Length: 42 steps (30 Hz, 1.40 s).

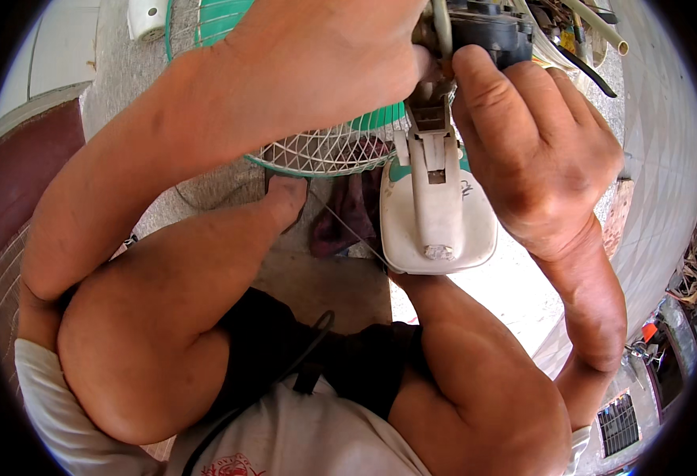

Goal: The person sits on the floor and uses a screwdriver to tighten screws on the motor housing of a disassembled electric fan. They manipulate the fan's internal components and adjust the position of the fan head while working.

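An electric fan stands between my legs, its white base (475, 238) and pale neck (439, 186) toward me. My left hand (348, 59) reaches across in front of the wire guard (328, 151) and closes at the top of the neck; most of its fingers are hidden. Beside it my right hand (535, 143) has its fingers curled in tightly below the black motor housing (491, 36). What the right fingertips pinch is too covered to make out. A pale cable (443, 28) runs down between the two hands. Behind the guard show green fan blades (376, 119).
A white cylindrical part (147, 20) lies at the far left. At the far right, a container with tools and a pale rod (598, 24) sits near the motor. Dark cloth (344, 218) lies by my foot. A dark grille (620, 426) is at the lower right.
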Tool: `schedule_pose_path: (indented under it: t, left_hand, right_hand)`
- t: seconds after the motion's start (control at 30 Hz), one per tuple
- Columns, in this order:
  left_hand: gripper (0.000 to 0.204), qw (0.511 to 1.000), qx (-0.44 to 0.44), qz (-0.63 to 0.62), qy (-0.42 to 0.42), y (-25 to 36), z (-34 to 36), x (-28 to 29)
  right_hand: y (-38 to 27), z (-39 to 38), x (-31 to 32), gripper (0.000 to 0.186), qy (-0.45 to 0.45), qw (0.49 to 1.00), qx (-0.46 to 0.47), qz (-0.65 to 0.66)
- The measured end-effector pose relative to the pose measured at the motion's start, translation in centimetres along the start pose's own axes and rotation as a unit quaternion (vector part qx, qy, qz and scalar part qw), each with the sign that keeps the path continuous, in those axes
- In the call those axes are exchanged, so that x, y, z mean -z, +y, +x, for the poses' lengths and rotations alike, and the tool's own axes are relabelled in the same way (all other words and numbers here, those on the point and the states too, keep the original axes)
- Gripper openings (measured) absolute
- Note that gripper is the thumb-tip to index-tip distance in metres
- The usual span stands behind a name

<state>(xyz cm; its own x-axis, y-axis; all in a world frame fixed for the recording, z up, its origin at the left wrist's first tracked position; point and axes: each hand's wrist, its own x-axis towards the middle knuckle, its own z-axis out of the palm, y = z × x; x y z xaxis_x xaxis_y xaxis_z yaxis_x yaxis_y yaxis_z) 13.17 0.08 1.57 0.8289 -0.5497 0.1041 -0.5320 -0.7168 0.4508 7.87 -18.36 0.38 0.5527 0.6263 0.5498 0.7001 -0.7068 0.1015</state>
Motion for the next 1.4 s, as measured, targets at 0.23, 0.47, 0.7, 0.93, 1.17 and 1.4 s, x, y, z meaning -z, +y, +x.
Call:
schedule_pose_path:
  t: [0.23, 0.47, 0.7, 0.93, 1.17, 1.4]
  left_hand:
    - [0.038, 1.000, -0.009, -0.004, -0.003, 0.1, 0.0, 0.3]
    - [0.042, 1.000, -0.011, -0.020, -0.007, 0.0, -0.5, 0.1]
    - [0.042, 0.999, -0.021, -0.036, 0.000, 0.1, -0.5, 0.3]
    - [0.044, 0.999, -0.016, -0.041, -0.018, -0.6, -0.6, 0.0]
    - [0.059, 0.995, -0.005, -0.098, 0.000, 1.7, -0.2, 1.7]
    - [0.060, 0.996, -0.045, -0.062, 0.042, -0.8, -1.5, -0.2]
  right_hand:
    - [0.2, 0.1, 0.0, 0.035, 0.012, 0.999, 0.002, 0.046]
    - [0.8, 0.1, 0.8, 0.037, -0.013, 0.996, 0.023, 0.079]
    - [-0.1, 0.1, 0.9, 0.037, -0.020, 0.998, 0.005, 0.051]
    - [-0.4, -0.3, 0.7, 0.036, -0.011, 0.998, -0.011, 0.054]
    - [-2.2, -0.5, 1.3, 0.033, -0.014, 0.994, -0.095, 0.061]
    - [-3.8, -2.2, 1.9, 0.041, 0.000, 0.982, -0.157, 0.108]
